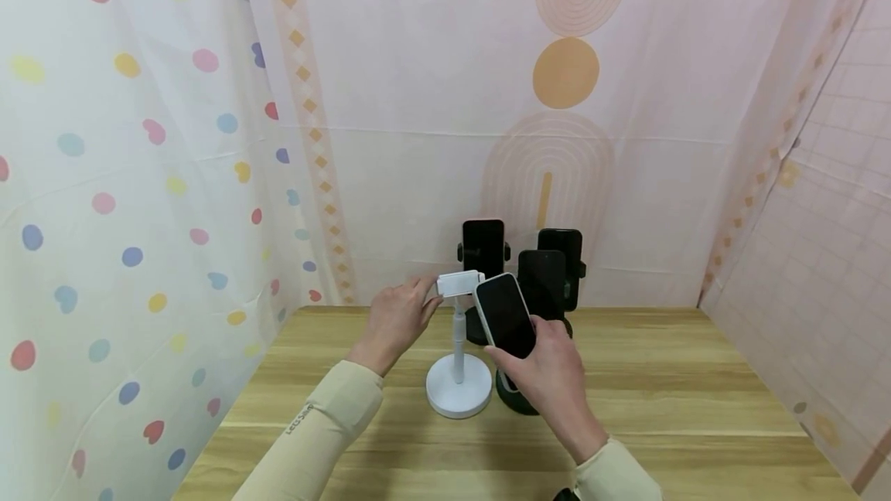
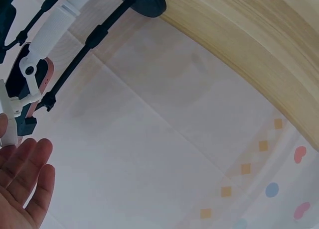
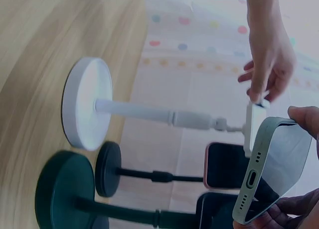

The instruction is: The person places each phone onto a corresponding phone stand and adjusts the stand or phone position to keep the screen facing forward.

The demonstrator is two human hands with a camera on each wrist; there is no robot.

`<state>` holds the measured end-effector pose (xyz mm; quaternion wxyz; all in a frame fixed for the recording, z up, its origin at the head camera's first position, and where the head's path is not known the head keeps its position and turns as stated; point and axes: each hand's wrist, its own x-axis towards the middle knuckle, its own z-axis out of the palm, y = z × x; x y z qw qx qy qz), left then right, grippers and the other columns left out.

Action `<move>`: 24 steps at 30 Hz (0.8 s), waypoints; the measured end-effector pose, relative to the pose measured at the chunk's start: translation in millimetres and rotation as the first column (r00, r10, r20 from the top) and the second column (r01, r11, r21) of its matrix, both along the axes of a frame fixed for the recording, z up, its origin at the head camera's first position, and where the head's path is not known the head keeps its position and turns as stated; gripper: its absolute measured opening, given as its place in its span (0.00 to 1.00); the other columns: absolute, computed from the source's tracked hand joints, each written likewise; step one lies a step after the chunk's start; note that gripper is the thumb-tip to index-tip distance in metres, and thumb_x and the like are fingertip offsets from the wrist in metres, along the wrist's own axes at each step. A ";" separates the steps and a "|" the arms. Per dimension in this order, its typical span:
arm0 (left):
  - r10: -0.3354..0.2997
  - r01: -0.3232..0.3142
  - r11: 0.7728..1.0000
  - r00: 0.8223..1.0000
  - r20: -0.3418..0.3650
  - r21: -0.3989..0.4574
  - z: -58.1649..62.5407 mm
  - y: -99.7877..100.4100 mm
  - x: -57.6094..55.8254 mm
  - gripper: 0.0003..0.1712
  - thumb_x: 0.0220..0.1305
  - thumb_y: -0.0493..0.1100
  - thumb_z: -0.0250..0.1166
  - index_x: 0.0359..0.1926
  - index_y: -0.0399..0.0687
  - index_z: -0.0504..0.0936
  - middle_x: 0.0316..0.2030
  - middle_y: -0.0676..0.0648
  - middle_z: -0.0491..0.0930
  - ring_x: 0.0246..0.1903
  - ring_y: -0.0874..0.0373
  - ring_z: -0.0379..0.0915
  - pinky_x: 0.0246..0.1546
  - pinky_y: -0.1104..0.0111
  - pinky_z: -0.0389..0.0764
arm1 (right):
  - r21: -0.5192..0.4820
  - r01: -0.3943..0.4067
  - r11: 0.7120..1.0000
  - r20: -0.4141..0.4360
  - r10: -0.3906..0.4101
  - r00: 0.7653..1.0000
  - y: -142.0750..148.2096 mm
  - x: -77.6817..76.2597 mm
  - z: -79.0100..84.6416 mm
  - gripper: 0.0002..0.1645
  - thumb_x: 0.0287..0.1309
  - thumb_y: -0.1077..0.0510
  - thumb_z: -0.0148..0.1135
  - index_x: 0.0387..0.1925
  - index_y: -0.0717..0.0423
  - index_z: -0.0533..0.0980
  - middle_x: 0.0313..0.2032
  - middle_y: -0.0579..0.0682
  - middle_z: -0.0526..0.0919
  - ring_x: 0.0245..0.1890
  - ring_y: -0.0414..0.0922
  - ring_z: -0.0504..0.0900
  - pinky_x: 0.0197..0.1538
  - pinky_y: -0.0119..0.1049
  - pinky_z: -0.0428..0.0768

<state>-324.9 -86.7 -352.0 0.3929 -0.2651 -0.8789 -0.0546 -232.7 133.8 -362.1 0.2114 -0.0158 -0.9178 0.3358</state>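
Note:
A white phone stand [image 1: 459, 389] with a round base and a thin pole stands upright on the table. My left hand [image 1: 398, 319] pinches the left end of its white clamp [image 1: 457, 284] between thumb and finger; the right wrist view shows this pinch, with the other fingers apart. My right hand [image 1: 555, 368] grips a pale-edged smartphone [image 1: 503, 314] by its sides, dark screen facing me. The phone is tilted, its upper left corner close beside the clamp's right end. Whether the two touch, I cannot tell. Its charging port [image 3: 252, 178] shows in the right wrist view.
Behind stands a black stand [image 3: 107, 169] holding a pink-edged phone [image 1: 483, 244]. To the right, a dark green stand [image 3: 65, 191] holds a dark phone [image 1: 541, 278], with another phone [image 1: 561, 242] behind it. The wooden table [image 1: 647, 377] ends at a patterned curtain [image 1: 418, 99].

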 end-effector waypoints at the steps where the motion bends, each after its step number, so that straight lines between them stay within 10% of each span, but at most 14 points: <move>1: -0.001 0.001 1.000 1.000 -0.002 0.001 0.2 0.3 0.2 0.20 0.56 0.45 0.70 0.47 0.40 0.82 0.32 0.41 0.87 0.21 0.49 0.81 0.18 0.56 0.81 | -0.003 -0.008 1.000 -0.003 0.008 1.000 -2.1 -0.7 -0.3 0.55 0.36 0.30 0.70 0.57 0.67 0.73 0.49 0.63 0.76 0.41 0.54 0.76 0.41 0.52 0.81; 24: -0.049 0.052 0.997 0.997 -0.053 0.055 -4.5 3.9 -8.1 0.14 0.54 0.42 0.71 0.41 0.43 0.81 0.30 0.45 0.84 0.23 0.49 0.81 0.18 0.55 0.81 | -0.117 -0.060 0.991 -0.055 0.054 0.997 -49.3 -31.8 17.6 0.49 0.39 0.31 0.69 0.55 0.63 0.74 0.45 0.60 0.77 0.38 0.52 0.76 0.37 0.49 0.80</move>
